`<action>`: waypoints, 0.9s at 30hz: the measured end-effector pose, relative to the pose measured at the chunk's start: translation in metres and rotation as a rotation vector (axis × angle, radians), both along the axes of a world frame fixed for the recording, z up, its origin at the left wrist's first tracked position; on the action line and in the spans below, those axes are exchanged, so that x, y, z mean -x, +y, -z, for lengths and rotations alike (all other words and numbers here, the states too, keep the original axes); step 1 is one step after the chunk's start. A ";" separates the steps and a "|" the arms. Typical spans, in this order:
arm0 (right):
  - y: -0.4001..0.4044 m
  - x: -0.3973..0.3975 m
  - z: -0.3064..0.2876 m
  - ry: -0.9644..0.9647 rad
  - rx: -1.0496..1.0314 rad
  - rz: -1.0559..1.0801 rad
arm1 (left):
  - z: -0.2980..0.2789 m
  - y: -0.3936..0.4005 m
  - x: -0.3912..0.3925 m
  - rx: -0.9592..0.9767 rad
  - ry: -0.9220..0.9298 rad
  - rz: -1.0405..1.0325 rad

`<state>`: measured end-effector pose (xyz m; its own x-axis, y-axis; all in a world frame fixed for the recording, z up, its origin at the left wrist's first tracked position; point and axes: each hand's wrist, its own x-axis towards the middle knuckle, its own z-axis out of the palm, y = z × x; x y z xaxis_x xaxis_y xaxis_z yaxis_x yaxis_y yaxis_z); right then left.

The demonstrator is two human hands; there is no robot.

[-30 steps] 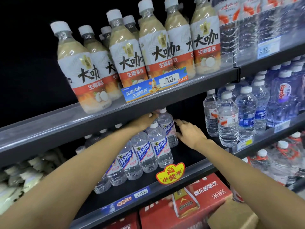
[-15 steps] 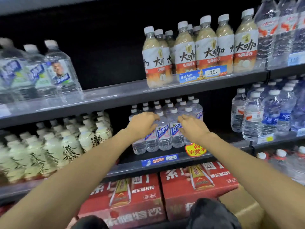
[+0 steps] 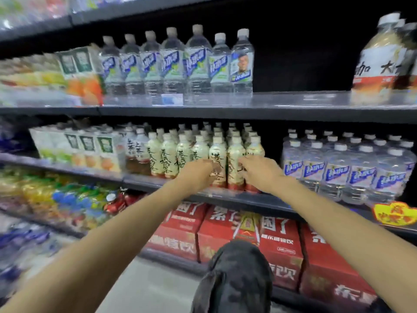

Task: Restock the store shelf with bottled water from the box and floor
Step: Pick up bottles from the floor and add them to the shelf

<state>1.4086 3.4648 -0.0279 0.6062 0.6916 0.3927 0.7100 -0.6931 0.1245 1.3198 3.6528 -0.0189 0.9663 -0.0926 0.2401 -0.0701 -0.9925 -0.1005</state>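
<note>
Bottled water [image 3: 338,168] with blue labels stands in rows on the middle shelf [image 3: 225,197], just to the right of the cream tea bottles [image 3: 203,154] and apart from both hands. Left hand [image 3: 198,172] and right hand [image 3: 259,172] reach in front of the tea bottles, fingers loosely extended, each grip relaxed and holding nothing. Red cartons [image 3: 248,233] sit below the tea bottles.

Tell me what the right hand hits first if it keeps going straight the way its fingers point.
Most likely the front row of cream tea bottles on the middle shelf. The right hand points forward and slightly left, its fingertips already at or nearly on them; blur hides whether they touch.
</note>
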 end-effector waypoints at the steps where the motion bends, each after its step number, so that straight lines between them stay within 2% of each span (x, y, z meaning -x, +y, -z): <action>1: 0.019 0.007 0.001 0.003 0.010 -0.033 | 0.004 0.017 0.011 0.005 0.004 -0.035; 8: 0.136 0.047 0.035 0.062 0.096 -0.271 | 0.054 0.120 0.085 0.035 0.011 -0.278; 14: 0.210 0.082 0.101 0.142 0.204 -0.384 | 0.124 0.180 0.141 0.083 0.119 -0.414; 17: 0.229 0.095 0.148 0.226 0.241 -0.399 | 0.167 0.198 0.163 0.159 0.169 -0.457; 21: 0.238 0.111 0.214 0.335 0.399 -0.395 | 0.231 0.210 0.189 0.254 0.270 -0.524; 27: 0.240 0.137 0.296 0.491 0.583 -0.397 | 0.331 0.199 0.213 0.380 0.437 -0.554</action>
<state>1.2712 3.7047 -0.3244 0.2847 0.8982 -0.3348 0.9532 -0.3025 -0.0009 1.1067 3.8518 -0.3504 0.8619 0.4399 -0.2522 0.4876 -0.8555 0.1741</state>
